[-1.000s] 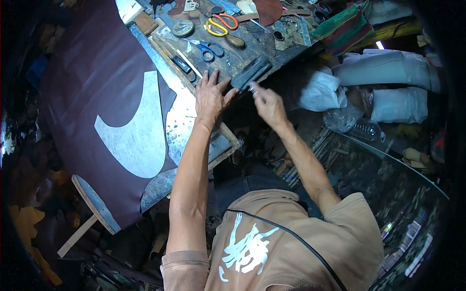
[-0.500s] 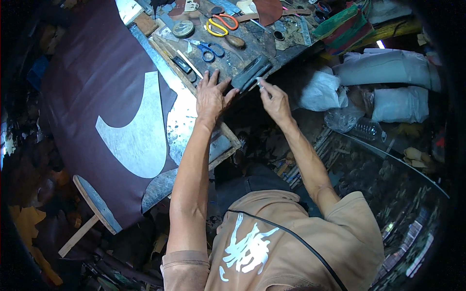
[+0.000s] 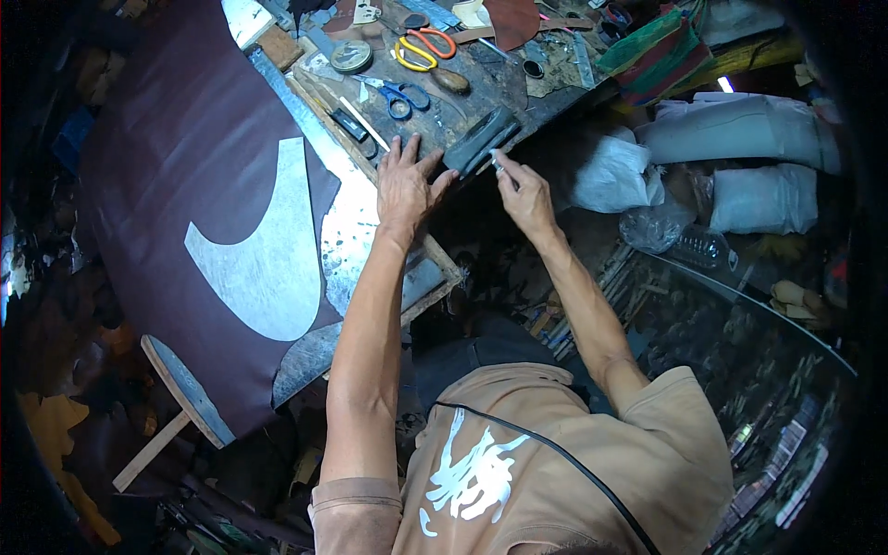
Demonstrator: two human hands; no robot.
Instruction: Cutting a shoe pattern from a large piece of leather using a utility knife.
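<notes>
My left hand (image 3: 403,191) lies with fingers spread on the near edge of the workbench, its thumb against the near end of a dark, worn block (image 3: 482,141). At the block's right side, my right hand (image 3: 525,199) is closed around a small thin tool (image 3: 495,157) with a pale metallic look; its kind is mostly hidden by the fingers. Just beyond the left hand lie a black-handled item (image 3: 348,124), a pale thin stick (image 3: 364,115) and blue-handled scissors (image 3: 400,100).
Dark maroon leather (image 3: 176,120) spreads over the left side, bearing a grey curved pattern piece (image 3: 277,268). Farther back are scissors with orange and yellow handles (image 3: 416,63), a round tin (image 3: 351,57) and a wooden-handled tool (image 3: 451,82). Wrapped bundles (image 3: 763,199) stand right.
The right hand and its tool have shifted very slightly along the block's edge. The whole view has drifted a little; the left hand keeps its place on the bench.
</notes>
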